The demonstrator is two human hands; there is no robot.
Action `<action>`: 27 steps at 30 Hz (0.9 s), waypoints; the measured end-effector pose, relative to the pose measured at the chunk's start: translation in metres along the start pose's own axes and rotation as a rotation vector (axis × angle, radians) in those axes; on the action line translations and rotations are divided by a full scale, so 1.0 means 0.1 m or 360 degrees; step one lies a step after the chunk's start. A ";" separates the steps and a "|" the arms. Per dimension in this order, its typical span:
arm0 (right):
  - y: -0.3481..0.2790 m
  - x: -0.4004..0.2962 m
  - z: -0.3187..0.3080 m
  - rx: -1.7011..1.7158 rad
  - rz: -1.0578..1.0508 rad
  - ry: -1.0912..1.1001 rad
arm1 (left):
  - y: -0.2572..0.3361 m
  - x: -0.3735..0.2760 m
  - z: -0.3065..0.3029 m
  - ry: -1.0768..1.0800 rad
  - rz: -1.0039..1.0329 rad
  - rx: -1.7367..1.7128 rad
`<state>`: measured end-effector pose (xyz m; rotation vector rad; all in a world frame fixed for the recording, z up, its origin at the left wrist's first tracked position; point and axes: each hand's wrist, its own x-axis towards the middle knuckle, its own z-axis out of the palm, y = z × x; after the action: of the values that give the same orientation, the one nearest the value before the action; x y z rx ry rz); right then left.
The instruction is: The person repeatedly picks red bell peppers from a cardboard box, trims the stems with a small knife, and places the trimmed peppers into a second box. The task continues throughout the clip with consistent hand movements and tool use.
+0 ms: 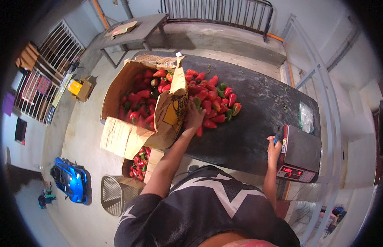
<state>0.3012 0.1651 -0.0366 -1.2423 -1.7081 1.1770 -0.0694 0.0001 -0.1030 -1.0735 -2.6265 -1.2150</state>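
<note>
My left hand (pixel 196 116) reaches to the near edge of a heap of red peppers (pixel 206 95) on the dark table (pixel 237 145). Its fingers are beside a green pepper (pixel 197 103), and whether they grip it is unclear. Just left of this hand, a cardboard box (pixel 112 92) lies with its open flaps towards the heap and many red peppers (pixel 142 105) inside. My right hand (pixel 274 148) is closed around a small blue-handled tool (pixel 276 139), possibly scissors. It is close to the left side of a digital scale (pixel 302 148) with a lit red display.
A clear plastic bag (pixel 307 117) lies beyond the scale. Below the table's left end stand another box of peppers (pixel 139 163) and a plastic basket (pixel 112 194). A blue toy car (pixel 69 180) is on the floor. Metal railing (pixel 327 92) runs along the right.
</note>
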 end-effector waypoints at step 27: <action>-0.47 -0.29 1.16 0.0075 -0.0102 -0.0207 | 0.99 0.44 -3.69 -0.0246 0.0188 -0.1222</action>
<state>0.1895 0.1016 -0.0325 -1.0951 -1.7903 1.2764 -0.1250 -0.1843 0.2294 -1.4218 -2.1518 -2.2686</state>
